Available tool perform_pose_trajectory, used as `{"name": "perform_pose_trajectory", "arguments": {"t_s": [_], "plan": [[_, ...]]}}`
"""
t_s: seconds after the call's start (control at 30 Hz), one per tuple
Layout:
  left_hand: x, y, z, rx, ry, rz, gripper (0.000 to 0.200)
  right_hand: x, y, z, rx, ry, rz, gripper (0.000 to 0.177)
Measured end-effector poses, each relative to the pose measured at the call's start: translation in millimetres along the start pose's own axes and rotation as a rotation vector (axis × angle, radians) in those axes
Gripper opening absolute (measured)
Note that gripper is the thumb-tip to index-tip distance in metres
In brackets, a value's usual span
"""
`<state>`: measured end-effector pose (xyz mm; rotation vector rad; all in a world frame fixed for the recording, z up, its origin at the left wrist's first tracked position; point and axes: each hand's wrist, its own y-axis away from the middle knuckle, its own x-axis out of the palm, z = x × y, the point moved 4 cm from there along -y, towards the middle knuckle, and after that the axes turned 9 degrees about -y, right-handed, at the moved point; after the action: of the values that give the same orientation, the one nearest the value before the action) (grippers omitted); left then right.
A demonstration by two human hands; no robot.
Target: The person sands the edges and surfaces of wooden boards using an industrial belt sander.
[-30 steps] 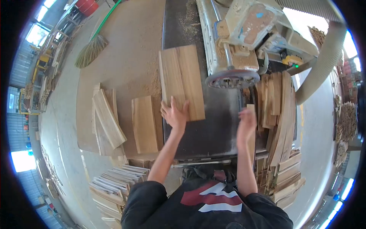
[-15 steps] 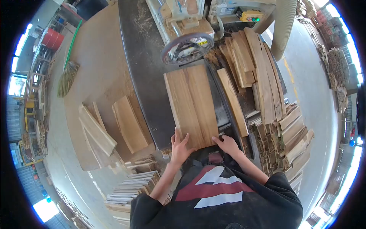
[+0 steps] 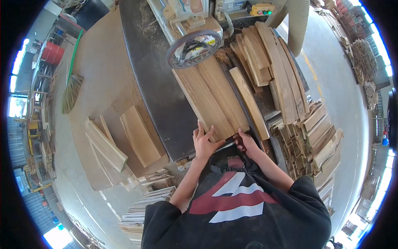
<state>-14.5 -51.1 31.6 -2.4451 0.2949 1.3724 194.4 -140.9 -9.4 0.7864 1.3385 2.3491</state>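
A wide wooden board (image 3: 207, 95) with a dark lengthwise line lies flat on the dark machine table (image 3: 145, 74). Its far end reaches beneath the handwheel (image 3: 194, 48), which partly hides it. My left hand (image 3: 205, 143) grips the near left corner, fingers spread along the left side and thumb at the near edge. At the near right corner, my right hand (image 3: 246, 143) has its thumb on the board and its other fingers curled at the edge, partly hidden. A narrow wooden strip (image 3: 249, 103) lies just right of the board.
Several rough planks (image 3: 280, 74) lie right of the strip, above stacked offcuts (image 3: 319, 137). Loose boards (image 3: 141, 135) rest on the brown surface at left, near a broom (image 3: 72, 93). A ribbed hose (image 3: 298, 29) hangs at the upper right.
The board has slid away from me, its far end passing beneath the handwheel. Both hands have moved forward with it, and the camera view has shifted slightly.
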Motion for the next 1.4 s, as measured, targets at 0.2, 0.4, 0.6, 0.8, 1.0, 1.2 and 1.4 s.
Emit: {"name": "perform_pose_trajectory", "arguments": {"t_s": [0.2, 0.4, 0.6, 0.8, 1.0, 1.2, 1.4], "plan": [[-4.9, -48.9, 21.4, -0.184, 0.095, 0.183, 0.081, 35.2, -34.5, 35.7, -0.154, 0.07, -0.044, 0.043], [-2.4, -100.3, 46.2, -0.121, 0.053, 0.124, 0.084, 72.3, -55.2, 71.7, -0.156, -0.021, -0.099, 0.044], [-15.6, -154.4, 61.5, -0.166, -0.043, 0.241, 0.088, 115.8, -84.5, 95.9, -0.321, 0.044, -0.221, 0.047], [-7.7, -156.1, 88.1, -0.145, 0.072, -0.159, 0.081, 143.1, -113.4, 122.2, -0.368, -0.062, -0.208, 0.047], [-48.5, -69.1, 109.1, -0.259, 0.188, -0.443, 0.061, 156.1, -154.6, 153.8, -0.377, 0.017, -0.077, 0.047], [-127.7, 56.7, 167.9, -0.658, -0.411, -0.458, 0.084, 184.2, -187.1, 187.6, -0.38, 0.011, -0.081, 0.046], [-140.2, 84.8, 194.4, -1.072, -0.293, -0.053, 0.112, 196.5, -220.1, 213.4, -0.334, -0.062, 0.097, 0.039]]}}
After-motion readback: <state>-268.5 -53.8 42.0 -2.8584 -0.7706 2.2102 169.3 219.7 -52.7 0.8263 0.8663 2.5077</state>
